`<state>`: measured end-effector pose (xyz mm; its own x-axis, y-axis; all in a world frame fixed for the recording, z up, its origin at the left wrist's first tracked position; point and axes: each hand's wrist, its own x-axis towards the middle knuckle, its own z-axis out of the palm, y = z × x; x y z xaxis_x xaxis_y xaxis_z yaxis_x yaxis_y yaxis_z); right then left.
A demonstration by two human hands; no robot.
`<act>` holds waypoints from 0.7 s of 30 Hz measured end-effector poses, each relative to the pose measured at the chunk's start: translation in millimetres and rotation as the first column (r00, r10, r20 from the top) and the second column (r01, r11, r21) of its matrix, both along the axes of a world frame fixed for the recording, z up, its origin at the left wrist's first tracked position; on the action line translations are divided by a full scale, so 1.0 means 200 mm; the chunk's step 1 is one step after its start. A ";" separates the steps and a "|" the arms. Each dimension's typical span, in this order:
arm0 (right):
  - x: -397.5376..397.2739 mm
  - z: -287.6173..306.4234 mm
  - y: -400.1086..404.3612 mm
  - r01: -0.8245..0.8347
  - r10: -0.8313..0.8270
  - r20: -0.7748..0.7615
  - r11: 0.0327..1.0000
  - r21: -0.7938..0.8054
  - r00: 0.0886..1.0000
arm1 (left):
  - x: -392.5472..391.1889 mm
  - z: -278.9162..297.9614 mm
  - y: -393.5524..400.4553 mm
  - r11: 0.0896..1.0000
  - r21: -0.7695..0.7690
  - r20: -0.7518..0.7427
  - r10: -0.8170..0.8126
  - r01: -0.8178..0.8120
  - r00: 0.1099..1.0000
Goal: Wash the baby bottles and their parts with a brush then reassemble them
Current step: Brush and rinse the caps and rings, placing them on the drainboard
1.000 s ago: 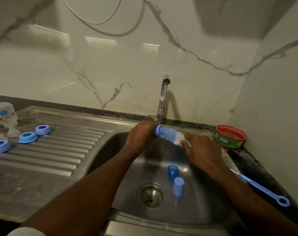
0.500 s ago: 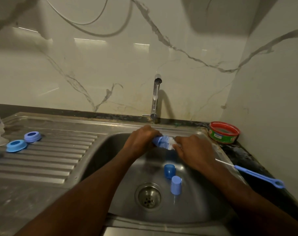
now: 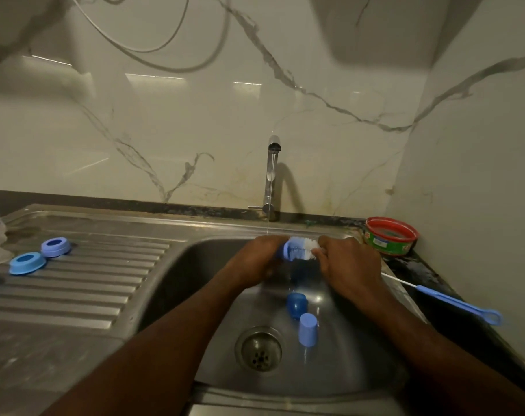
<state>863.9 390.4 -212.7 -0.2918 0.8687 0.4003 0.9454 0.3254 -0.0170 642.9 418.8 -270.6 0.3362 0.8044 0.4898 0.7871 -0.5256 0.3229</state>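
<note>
Here your left hand (image 3: 256, 259) grips the bottle (image 3: 292, 250) over the sink (image 3: 177, 265). Your right hand (image 3: 349, 262) clasps the brush (image 3: 309, 249) at its mouth.

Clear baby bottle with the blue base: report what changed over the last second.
The clear baby bottle with the blue base, gripped by the left hand, took the white bristle brush deeper: a second ago the right hand was farther from the bottle, now it is closer. The two blue caps in the steel sink and the thin blue brush stayed put.
</note>
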 end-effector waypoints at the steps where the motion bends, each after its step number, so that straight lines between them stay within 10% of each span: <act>1: 0.00 -0.01 0.00 -0.027 0.027 0.004 1.000 -0.010 1.000 | -0.01 0.02 0.01 0.997 0.062 -0.015 0.038 -0.037 0.999; 6: -0.06 -0.02 -0.02 -0.247 0.247 -0.007 0.968 -0.037 0.969 | -0.09 0.00 0.03 0.917 0.255 0.004 0.316 -0.307 0.949; 12: -0.05 -0.02 0.01 -0.045 0.045 0.018 0.998 0.033 0.999 | -0.04 -0.08 0.01 0.981 -0.181 0.069 -0.062 0.074 0.996; 21: -0.08 -0.10 0.03 -0.277 0.274 -0.067 0.959 -0.052 0.959 | -0.11 -0.01 0.02 0.960 0.189 0.017 0.205 -0.205 0.979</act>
